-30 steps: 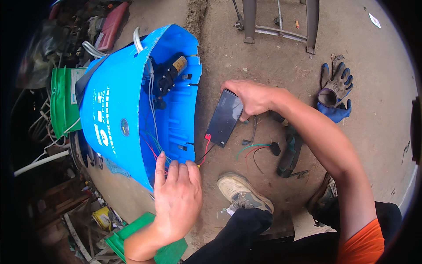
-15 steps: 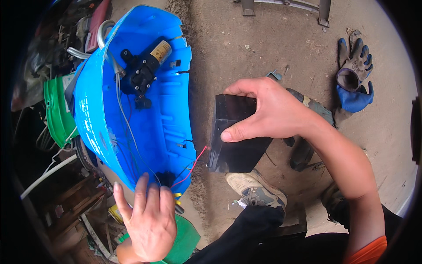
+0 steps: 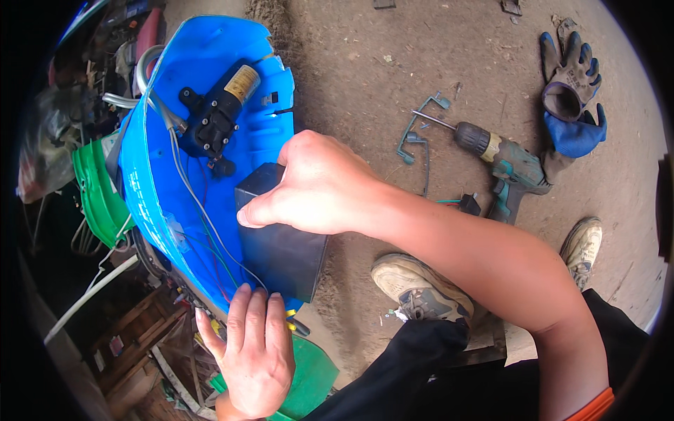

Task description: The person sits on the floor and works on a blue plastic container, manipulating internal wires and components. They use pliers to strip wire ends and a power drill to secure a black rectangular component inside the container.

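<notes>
Battery (image 3: 279, 259), gripped wide by right hand (image 3: 319, 186), apparently being seated in blue shell (image 3: 156, 203); left hand (image 3: 258, 358) outstretched, hold unclear; next move should clear wires (image 3: 199, 201).

The left fisheye on the wearer's head looks steeply down at the ground (image 3: 365, 84), close above the right hand (image 3: 309, 186), just off centre toward ten o'clock; the left hand (image 3: 254, 347) lies at seven. Its wide, dark-rimmed circle also covers a trouser leg (image 3: 400, 361) at five.
</notes>
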Available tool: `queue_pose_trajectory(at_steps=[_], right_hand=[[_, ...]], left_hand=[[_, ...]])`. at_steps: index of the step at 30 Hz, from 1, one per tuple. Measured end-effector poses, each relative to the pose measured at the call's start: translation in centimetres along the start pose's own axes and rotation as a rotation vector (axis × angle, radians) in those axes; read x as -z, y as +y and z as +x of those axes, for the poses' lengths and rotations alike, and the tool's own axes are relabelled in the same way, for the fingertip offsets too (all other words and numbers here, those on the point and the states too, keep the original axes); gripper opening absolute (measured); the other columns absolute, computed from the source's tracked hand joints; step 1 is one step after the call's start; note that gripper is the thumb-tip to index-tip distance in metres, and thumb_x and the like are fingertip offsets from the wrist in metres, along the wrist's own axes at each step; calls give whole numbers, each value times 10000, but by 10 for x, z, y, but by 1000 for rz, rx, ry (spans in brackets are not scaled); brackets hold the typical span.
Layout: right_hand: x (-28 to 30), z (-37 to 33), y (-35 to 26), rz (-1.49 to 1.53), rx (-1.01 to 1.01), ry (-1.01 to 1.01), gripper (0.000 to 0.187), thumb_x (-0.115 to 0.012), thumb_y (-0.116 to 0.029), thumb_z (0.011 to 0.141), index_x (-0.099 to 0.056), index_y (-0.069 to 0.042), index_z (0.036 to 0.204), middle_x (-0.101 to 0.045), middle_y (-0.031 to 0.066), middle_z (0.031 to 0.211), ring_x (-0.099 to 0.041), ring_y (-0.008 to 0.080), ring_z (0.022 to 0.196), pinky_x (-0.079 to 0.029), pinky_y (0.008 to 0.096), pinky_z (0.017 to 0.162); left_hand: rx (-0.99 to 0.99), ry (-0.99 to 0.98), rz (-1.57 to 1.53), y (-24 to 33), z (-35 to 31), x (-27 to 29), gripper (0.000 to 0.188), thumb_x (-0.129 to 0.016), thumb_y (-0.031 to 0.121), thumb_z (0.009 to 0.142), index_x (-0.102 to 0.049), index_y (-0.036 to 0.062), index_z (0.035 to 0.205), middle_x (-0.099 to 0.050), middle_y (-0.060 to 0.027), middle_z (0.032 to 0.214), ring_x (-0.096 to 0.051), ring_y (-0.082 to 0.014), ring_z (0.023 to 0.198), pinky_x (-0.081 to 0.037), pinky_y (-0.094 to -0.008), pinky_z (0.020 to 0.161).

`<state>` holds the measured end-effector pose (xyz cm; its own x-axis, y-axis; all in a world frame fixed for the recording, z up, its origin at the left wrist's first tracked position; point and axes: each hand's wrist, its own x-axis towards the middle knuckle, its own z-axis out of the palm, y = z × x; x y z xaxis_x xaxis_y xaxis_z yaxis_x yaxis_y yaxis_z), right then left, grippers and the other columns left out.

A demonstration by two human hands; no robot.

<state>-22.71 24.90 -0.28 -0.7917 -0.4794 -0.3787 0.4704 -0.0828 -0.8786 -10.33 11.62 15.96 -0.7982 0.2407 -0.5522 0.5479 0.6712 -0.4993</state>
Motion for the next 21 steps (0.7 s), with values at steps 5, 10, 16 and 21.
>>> queue_pose_trajectory(at_steps=[5,10,16,21], right_hand=[[-8,16,-8,18,-81,-48,477,-839,-354,634,-665,87,687,-646,159,644,-647,243,615,-508,353,606],[-8,20,-23,-80,-145,-140,464,-841,-314,611,-740,27,909,-716,213,1005,-703,321,971,-550,386,862],[-22,35,-24,-62,-64,-101,483,-826,-339,598,-683,100,737,-686,214,777,-696,289,739,-541,372,682],[-29,48,-25,-95,-57,-127,443,-814,-331,599,-688,77,718,-677,179,740,-678,251,686,-529,352,646]], left_hand=[[-29,9,-86,10,7,3,513,-739,226,785,-582,72,1248,-587,-114,1267,-504,-300,1272,-122,-626,1157],[-40,71,-124,11,2,-2,532,-752,259,787,-581,64,1251,-587,-145,1265,-519,-341,1240,-164,-612,1144],[-394,150,-1091,33,-19,-47,574,-752,268,844,-518,-3,1292,-546,-225,1285,-609,-306,1021,-472,-407,947],[394,-210,-2637,65,6,-101,710,-660,368,935,-315,56,1471,-463,-180,1427,-588,-244,1097,-500,-364,894]])
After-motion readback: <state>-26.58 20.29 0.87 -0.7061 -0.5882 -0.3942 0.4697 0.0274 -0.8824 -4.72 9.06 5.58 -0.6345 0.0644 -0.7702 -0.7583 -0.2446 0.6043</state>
